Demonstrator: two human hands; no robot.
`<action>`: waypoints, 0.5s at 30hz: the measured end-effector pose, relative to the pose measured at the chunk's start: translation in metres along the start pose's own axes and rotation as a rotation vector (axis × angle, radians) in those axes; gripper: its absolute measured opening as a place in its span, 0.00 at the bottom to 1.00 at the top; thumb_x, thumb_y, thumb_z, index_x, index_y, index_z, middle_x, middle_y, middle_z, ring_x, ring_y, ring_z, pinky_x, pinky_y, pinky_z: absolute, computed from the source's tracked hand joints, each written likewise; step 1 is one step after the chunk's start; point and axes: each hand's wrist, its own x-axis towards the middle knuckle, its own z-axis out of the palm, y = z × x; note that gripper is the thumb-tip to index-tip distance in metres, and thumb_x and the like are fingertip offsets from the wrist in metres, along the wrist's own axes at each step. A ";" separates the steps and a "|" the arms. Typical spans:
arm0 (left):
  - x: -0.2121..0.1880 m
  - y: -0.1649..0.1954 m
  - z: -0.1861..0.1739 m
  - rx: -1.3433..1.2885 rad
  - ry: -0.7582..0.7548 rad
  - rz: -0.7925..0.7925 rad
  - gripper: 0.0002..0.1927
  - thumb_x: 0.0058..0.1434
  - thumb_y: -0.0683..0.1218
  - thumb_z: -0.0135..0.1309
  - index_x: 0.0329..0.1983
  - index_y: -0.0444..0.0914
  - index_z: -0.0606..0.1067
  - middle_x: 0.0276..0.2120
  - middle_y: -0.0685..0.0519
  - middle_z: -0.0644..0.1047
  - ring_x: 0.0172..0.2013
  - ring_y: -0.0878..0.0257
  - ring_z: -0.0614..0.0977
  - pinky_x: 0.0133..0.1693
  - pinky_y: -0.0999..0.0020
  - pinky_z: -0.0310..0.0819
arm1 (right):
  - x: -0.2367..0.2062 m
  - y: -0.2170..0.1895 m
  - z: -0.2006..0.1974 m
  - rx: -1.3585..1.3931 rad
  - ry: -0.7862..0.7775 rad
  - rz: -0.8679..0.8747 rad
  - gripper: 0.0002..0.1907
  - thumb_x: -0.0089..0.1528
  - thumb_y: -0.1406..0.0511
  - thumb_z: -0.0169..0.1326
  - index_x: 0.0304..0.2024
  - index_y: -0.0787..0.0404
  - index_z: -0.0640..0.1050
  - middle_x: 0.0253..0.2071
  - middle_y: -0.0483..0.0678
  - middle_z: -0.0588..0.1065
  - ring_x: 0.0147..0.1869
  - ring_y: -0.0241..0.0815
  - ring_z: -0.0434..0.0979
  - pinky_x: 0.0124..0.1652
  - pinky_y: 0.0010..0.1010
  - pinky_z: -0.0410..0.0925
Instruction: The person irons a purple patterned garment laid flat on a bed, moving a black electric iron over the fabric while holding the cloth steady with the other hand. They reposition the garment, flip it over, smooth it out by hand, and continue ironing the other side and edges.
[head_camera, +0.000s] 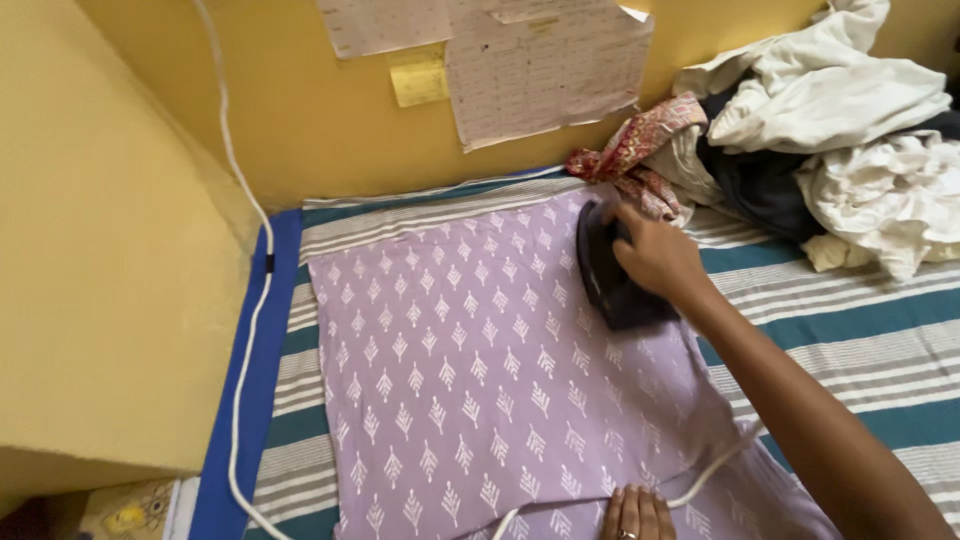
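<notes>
The right hand (655, 255) has its fingers clamped on the handle of a dark iron (610, 270), which sits on the lilac patterned cloth (470, 380) toward two o'clock. At six o'clock the left hand (635, 515) presses flat on the cloth's near edge, fingers together, beside the white cord (715, 468). Crumpled laundry (850, 130) is heaped at one o'clock on the striped sheet (850, 330).

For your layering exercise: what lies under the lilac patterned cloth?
The lilac patterned cloth lies on a teal-and-white striped sheet, visible around its edges. A dark iron, in the right hand, rests on top. What is beneath the cloth's middle is covered.
</notes>
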 end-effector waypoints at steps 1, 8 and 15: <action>0.005 -0.002 -0.003 -0.005 -0.023 -0.003 0.05 0.73 0.41 0.55 0.39 0.35 0.77 0.34 0.48 0.81 0.43 0.56 0.86 0.50 0.57 0.84 | 0.017 0.002 0.007 -0.010 0.018 -0.004 0.24 0.59 0.59 0.50 0.58 0.42 0.72 0.38 0.65 0.78 0.46 0.69 0.79 0.47 0.59 0.69; 0.068 -0.016 -0.046 -0.392 -0.242 -0.337 0.20 0.64 0.56 0.51 0.30 0.34 0.74 0.36 0.41 0.78 0.42 0.46 0.82 0.46 0.46 0.78 | 0.074 0.030 0.037 0.016 0.004 -0.083 0.23 0.59 0.58 0.51 0.57 0.44 0.74 0.46 0.61 0.79 0.53 0.66 0.78 0.53 0.53 0.68; 0.079 -0.007 -0.083 -1.149 -0.905 -0.186 0.17 0.70 0.54 0.48 0.41 0.34 0.72 0.44 0.41 0.74 0.49 0.46 0.76 0.54 0.46 0.69 | 0.033 0.030 0.014 0.005 -0.212 -0.144 0.22 0.58 0.57 0.53 0.56 0.45 0.73 0.38 0.60 0.81 0.46 0.64 0.81 0.49 0.51 0.71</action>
